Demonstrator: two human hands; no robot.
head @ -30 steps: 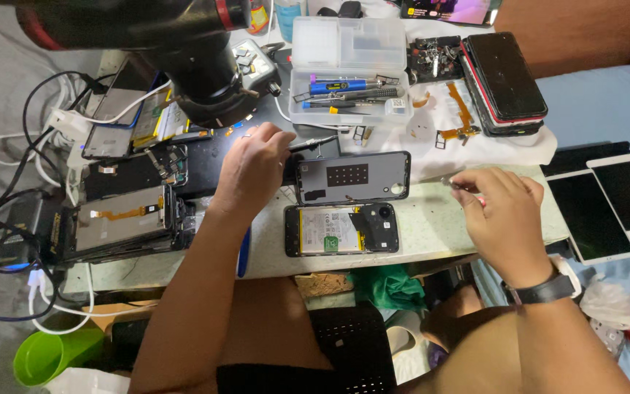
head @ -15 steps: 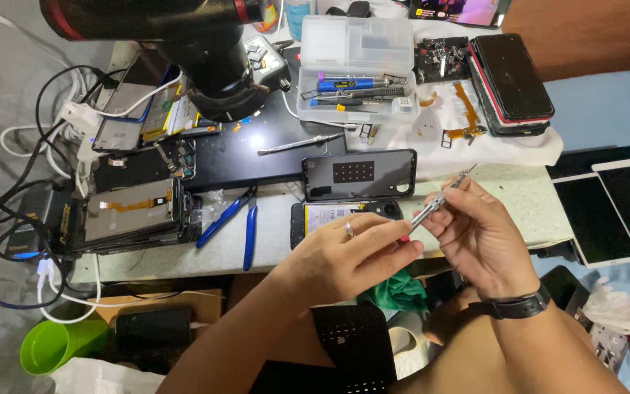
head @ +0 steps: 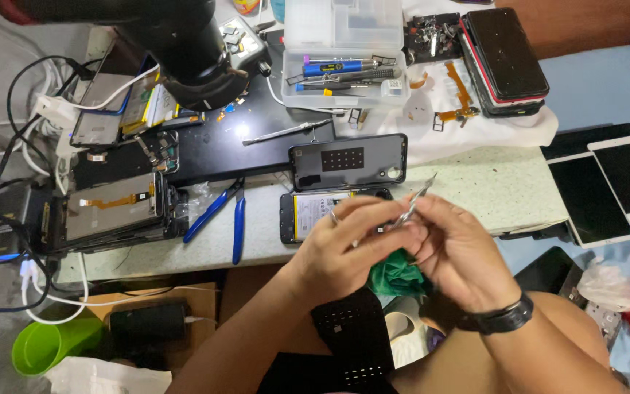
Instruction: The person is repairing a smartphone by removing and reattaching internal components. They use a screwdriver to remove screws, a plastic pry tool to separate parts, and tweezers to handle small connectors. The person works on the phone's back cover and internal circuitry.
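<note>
My right hand (head: pixel 457 252) holds metal tweezers (head: pixel 415 199) with the tips pointing up and away from me. My left hand (head: pixel 348 244) meets it over the table's near edge, its fingertips pinched at the lower end of the tweezers; whether they hold a small part I cannot tell. Just behind my hands lies an opened phone (head: pixel 308 213) with its yellow-labelled battery showing. A dark phone back cover (head: pixel 348 162) lies beyond it.
Blue-handled pliers (head: pixel 220 211) lie left of the opened phone. Stacked phone parts (head: pixel 114 208) and cables (head: pixel 9 146) crowd the left. A clear tool box (head: pixel 344 51), stacked phones (head: pixel 504 58) and two white screens (head: pixel 607 190) sit farther back and right. A black microscope (head: pixel 184 44) hangs overhead.
My left hand came back from the dark mat at the back to the tweezers in my right hand. Both hands now meet close together near the table edge.
</note>
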